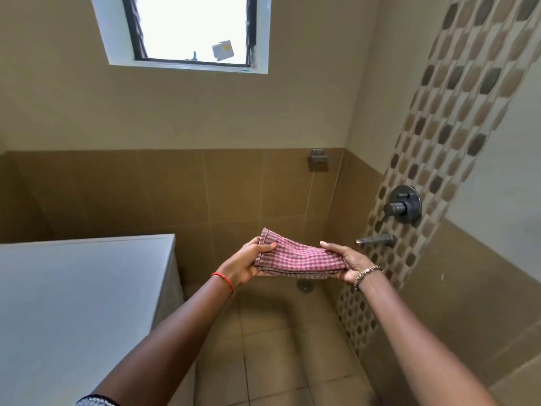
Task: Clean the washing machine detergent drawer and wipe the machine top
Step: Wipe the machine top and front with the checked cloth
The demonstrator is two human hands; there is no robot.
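A folded pink and white checked cloth [298,257] hangs in the air between my two hands, above the tiled floor. My left hand [248,263] grips its left end, thumb on top. My right hand [348,263] grips its right end. The washing machine's flat white top [76,294] fills the lower left, to the left of my left arm. The detergent drawer is out of view.
A tap spout [376,239] and a round mixer valve [402,206] stick out of the right wall, close to my right hand. A floor drain [304,285] lies below the cloth. A window [190,30] is high on the far wall, a metal holder [318,160] below it.
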